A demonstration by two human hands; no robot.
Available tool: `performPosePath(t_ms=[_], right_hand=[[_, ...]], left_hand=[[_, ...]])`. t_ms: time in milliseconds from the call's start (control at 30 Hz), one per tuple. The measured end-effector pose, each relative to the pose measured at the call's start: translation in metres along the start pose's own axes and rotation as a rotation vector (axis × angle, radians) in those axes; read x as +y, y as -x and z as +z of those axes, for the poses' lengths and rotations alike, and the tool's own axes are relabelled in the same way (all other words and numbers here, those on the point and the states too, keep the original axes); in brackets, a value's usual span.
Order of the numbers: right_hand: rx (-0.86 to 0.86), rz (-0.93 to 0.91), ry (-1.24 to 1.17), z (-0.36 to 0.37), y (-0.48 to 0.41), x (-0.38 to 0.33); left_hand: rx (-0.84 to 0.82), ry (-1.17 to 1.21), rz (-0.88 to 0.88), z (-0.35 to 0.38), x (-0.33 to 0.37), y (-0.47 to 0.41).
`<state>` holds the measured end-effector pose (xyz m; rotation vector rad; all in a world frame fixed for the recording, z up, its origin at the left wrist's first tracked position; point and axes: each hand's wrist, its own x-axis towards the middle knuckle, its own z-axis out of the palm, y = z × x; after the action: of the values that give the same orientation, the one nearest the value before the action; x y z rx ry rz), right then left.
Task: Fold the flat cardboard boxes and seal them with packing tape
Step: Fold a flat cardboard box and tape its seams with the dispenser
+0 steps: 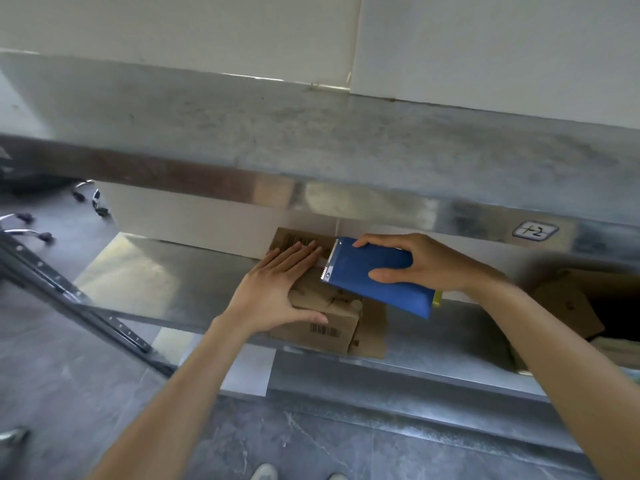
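Note:
A small brown cardboard box (329,323) with a barcode on its front stands on the lower metal shelf (166,282). My left hand (277,285) lies flat on the box top, fingers straight, thumb down its front side. My right hand (419,265) grips a blue tape dispenser (374,275) and holds its toothed edge against the box top just right of my left fingertips. A strip of pale tape shows between fingers and blade. One flap sticks out at the box's right end.
An upper metal shelf (311,140) overhangs the box closely. More cardboard (568,310) lies at the right in a dark bin. A black slotted rack post (69,299) slants at left. Chair castors (97,202) stand on the grey floor beyond.

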<state>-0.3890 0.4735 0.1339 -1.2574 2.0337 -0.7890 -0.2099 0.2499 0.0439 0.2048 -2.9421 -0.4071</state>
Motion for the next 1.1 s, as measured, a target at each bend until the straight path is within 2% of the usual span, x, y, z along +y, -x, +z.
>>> performPosePath(t_ms=[500,1100], right_hand=[[0.033,0.008,-0.091,-0.031,0.058,0.065],[-0.055,0.083,-0.114,-0.032,0.035,0.082]], left_hand=[[-0.046,-0.044,-0.002,0.002,0.003,-0.003],[-0.035,-0.149,0.062,0.005,0.002,-0.003]])
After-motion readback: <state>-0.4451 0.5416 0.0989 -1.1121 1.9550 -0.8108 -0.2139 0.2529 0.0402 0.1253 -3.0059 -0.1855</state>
